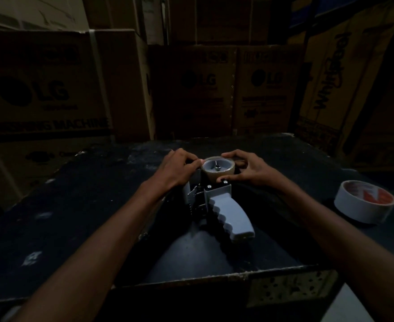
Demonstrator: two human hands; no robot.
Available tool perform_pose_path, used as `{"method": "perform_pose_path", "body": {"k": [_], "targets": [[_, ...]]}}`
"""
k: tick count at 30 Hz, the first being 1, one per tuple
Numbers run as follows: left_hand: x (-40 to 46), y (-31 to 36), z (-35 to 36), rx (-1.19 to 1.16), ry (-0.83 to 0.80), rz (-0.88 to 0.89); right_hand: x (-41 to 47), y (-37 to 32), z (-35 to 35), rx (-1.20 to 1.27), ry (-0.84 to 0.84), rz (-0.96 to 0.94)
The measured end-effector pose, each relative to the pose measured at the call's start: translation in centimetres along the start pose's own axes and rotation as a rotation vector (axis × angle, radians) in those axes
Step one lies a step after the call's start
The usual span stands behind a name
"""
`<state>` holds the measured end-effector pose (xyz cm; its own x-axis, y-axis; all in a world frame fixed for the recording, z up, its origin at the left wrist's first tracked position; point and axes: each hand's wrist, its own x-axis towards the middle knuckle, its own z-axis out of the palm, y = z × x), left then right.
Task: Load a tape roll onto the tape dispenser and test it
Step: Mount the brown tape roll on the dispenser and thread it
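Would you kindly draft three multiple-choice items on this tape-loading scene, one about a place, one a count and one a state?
1. Where does the white tape roll lie?
A. on the table to the right of the tape dispenser
B. on top of a cardboard box
C. on the dispenser's hub

2. How many tape rolls are in view?
A. one
B. two
C. four

3. What is the state of the brown tape roll?
A. lying loose near the table's front edge
C. standing on edge against a box
B. seated on the hub of the tape dispenser, between both hands

Key: 1 A, it rests on the dark table by the right forearm; 2 B, one brown, one white; 3 B, the left hand and right hand grip its sides on the hub.
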<state>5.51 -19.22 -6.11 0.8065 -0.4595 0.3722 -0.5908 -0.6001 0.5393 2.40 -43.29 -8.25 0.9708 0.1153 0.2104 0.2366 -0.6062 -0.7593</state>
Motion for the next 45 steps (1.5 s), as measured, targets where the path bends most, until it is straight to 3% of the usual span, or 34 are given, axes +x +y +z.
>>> {"method": "perform_pose_path", "body": {"k": [26,32,35,38,45], "targets": [[-0.8,1.0,-0.4,0.042,-0.072,-0.027,-1.0,0.5,0.7,0.038,0.013,0.013],[-1.1,0.4,-0.7,0.249,-0.201,-0.015,-1.3,0.2,0.9,0.033,-0.011,0.015],[-1.4,0.1,-1.0,0.183,-0.254,-0.038,-1.3,0.2,1.0,0.039,-0.017,0.018],[-1.3,-0.2,-1.8,0.056,-0.218,-0.043,-1.2,0.2,1.0,0.027,-0.022,0.035],[-2.3,-0.5,-0.9,0.246,-0.025,0.047,-2.5,-0.7,0.0,0.221,-0.018,0.094]]}}
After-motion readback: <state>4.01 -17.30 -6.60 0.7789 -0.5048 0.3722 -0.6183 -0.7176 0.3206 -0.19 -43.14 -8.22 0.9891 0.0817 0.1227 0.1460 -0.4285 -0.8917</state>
